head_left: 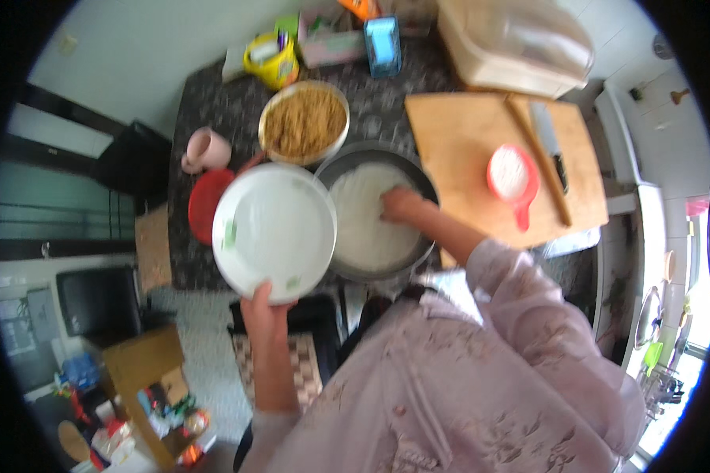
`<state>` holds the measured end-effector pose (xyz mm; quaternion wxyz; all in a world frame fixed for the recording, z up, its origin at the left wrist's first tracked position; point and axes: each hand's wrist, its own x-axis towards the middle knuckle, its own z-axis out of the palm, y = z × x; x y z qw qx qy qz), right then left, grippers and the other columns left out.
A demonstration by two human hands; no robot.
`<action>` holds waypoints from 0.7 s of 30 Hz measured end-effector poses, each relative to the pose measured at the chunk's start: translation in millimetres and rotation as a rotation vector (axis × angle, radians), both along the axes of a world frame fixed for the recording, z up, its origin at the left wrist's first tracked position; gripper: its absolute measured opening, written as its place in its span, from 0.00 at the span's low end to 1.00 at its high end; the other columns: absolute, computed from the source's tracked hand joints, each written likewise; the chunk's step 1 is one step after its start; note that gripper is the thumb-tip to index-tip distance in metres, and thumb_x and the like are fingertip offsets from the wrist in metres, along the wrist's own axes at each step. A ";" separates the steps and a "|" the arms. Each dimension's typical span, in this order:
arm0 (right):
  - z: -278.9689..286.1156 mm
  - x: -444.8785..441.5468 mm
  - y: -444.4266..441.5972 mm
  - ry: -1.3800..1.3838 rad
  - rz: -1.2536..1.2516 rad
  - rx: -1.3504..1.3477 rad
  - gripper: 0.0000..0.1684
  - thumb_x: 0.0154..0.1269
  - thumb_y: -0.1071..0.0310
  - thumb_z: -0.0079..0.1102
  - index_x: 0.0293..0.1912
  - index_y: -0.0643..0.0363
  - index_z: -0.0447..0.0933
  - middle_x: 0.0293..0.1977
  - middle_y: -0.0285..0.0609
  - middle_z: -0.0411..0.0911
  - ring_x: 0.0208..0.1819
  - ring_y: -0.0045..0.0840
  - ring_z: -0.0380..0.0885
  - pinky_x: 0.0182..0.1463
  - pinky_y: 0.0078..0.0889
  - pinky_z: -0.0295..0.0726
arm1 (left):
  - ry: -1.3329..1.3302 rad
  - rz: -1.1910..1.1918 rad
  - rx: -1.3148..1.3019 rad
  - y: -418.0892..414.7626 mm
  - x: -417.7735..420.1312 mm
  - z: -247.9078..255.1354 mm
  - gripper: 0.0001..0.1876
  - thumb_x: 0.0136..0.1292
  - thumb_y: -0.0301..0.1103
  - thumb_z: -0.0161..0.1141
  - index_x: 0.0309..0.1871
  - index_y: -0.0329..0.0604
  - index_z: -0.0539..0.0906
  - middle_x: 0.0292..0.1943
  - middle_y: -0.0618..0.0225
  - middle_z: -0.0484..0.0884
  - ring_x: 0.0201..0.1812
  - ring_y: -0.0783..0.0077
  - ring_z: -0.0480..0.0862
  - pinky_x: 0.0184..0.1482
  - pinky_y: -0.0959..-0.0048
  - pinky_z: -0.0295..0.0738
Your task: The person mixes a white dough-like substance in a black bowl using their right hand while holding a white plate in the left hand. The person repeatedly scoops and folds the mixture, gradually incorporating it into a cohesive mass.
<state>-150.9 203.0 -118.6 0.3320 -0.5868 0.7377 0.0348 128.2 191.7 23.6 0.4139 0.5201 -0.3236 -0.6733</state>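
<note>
My left hand [266,316] grips the near rim of a white plate [275,227], thumb on top, tilted beside a dark round pan [429,177]. The plate has small green marks and no food on it. My right hand [403,205] reaches into the pan, its fingers at the white contents [370,242]; whether they hold anything I cannot tell. Behind the plate stands a white bowl heaped with a brown crumbly filling [305,121]. On the wooden board [458,136] at the right lie a red scoop with white powder [509,171], a rolling pin [538,159] and a kitchen knife [547,136].
A red dish [208,204] sits partly under the plate's left edge, with a pink mug [208,149] behind it. At the back are a yellow container [275,65], a blue plastic basket [383,50] and a large lidded bin [509,47]. A chair seat stands below the table's near edge.
</note>
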 end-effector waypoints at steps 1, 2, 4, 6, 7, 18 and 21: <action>-7.3 -7.5 -10.4 0.029 -0.051 0.015 0.27 0.49 0.55 0.56 0.49 0.58 0.71 0.41 0.51 0.74 0.47 0.39 0.71 0.51 0.37 0.70 | 0.004 -0.015 -0.013 1.3 5.2 3.9 0.25 0.53 0.28 0.49 0.56 0.29 0.61 0.45 0.52 0.72 0.36 0.57 0.79 0.24 0.70 0.78; -2.1 -8.1 -19.1 0.008 -0.113 -0.060 0.30 0.48 0.53 0.56 0.49 0.60 0.69 0.43 0.51 0.73 0.50 0.40 0.68 0.51 0.37 0.69 | 0.009 0.022 -0.018 2.1 6.6 6.0 0.25 0.53 0.28 0.48 0.56 0.29 0.61 0.44 0.51 0.73 0.36 0.58 0.79 0.23 0.71 0.78; -7.0 1.7 -30.4 -0.008 -0.248 -0.108 0.35 0.49 0.49 0.56 0.54 0.57 0.65 0.51 0.51 0.64 0.55 0.43 0.62 0.53 0.41 0.67 | 0.022 0.038 -0.010 2.1 5.6 5.0 0.25 0.52 0.27 0.48 0.55 0.29 0.60 0.44 0.51 0.73 0.35 0.59 0.80 0.22 0.71 0.79; 1.5 27.3 -39.1 0.014 -0.335 -0.049 0.35 0.50 0.47 0.56 0.57 0.50 0.63 0.57 0.51 0.57 0.58 0.46 0.57 0.55 0.49 0.64 | 0.030 0.024 -0.002 1.4 7.5 3.6 0.25 0.51 0.27 0.48 0.55 0.29 0.61 0.44 0.52 0.73 0.34 0.61 0.80 0.21 0.73 0.79; 15.5 42.3 -36.0 0.027 -0.358 -0.004 0.34 0.50 0.47 0.56 0.56 0.47 0.63 0.57 0.50 0.57 0.59 0.46 0.56 0.55 0.53 0.63 | 0.029 0.017 -0.008 1.3 7.1 3.9 0.25 0.51 0.27 0.48 0.55 0.29 0.61 0.44 0.52 0.73 0.34 0.61 0.80 0.21 0.73 0.79; -0.7 13.1 4.8 0.168 -0.096 0.112 0.38 0.43 0.59 0.62 0.57 0.49 0.61 0.56 0.52 0.55 0.59 0.47 0.53 0.52 0.55 0.65 | 0.065 -0.016 0.003 2.2 4.4 0.6 0.23 0.52 0.27 0.48 0.54 0.31 0.63 0.41 0.55 0.75 0.33 0.62 0.81 0.22 0.73 0.80; -3.7 25.0 1.9 0.096 -0.267 0.075 0.41 0.43 0.60 0.63 0.58 0.50 0.58 0.56 0.58 0.53 0.57 0.49 0.59 0.53 0.47 0.67 | 0.072 -0.008 0.008 3.7 -0.2 2.4 0.23 0.52 0.27 0.48 0.53 0.31 0.64 0.42 0.55 0.75 0.33 0.62 0.81 0.22 0.73 0.80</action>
